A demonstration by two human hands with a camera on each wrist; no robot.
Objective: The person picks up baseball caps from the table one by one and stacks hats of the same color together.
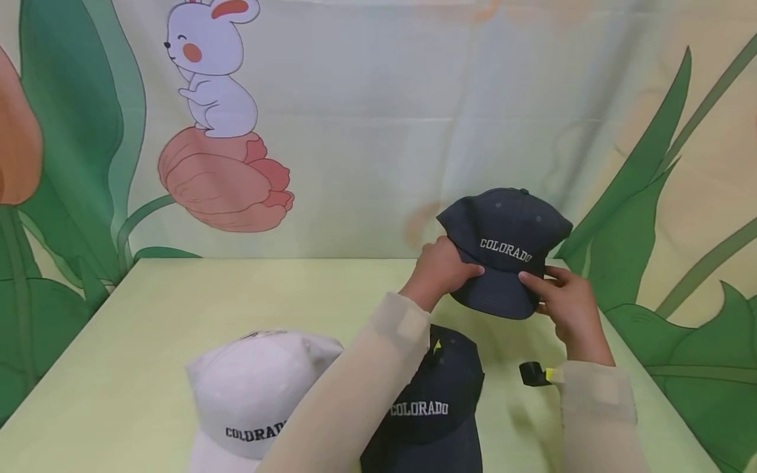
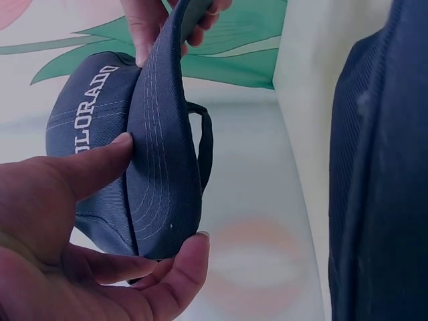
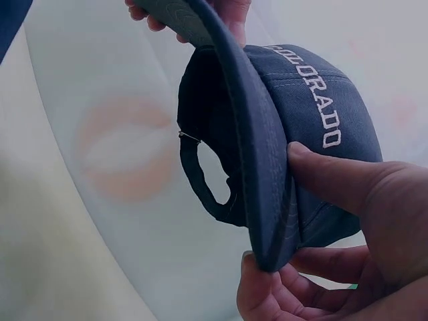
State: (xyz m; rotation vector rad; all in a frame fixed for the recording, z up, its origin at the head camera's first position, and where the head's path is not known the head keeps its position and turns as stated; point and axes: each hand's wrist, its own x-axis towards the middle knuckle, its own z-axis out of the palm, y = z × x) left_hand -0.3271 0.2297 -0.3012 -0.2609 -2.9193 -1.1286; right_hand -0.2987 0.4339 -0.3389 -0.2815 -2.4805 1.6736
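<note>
A navy baseball cap (image 1: 503,223) with white COLORADO lettering is held up over the back right of the table, its brim pointing down. At the brim's left side my left hand (image 1: 443,269) grips it, thumb on top and fingers beneath. My right hand (image 1: 564,295) pinches the opposite side of the brim in the same way. The right wrist view shows the cap's back strap (image 3: 200,180) as a loop behind the brim. A second navy COLORADO cap (image 1: 443,420) lies on the table below, partly hidden by my left sleeve.
A white cap (image 1: 254,387) with dark COLORADO lettering sits left of the second navy cap, also overlapped by my left sleeve. The table (image 1: 284,289) has a pale yellow-green top. Behind it hangs a backdrop (image 1: 355,131) printed with a rabbit, flowers and leaves.
</note>
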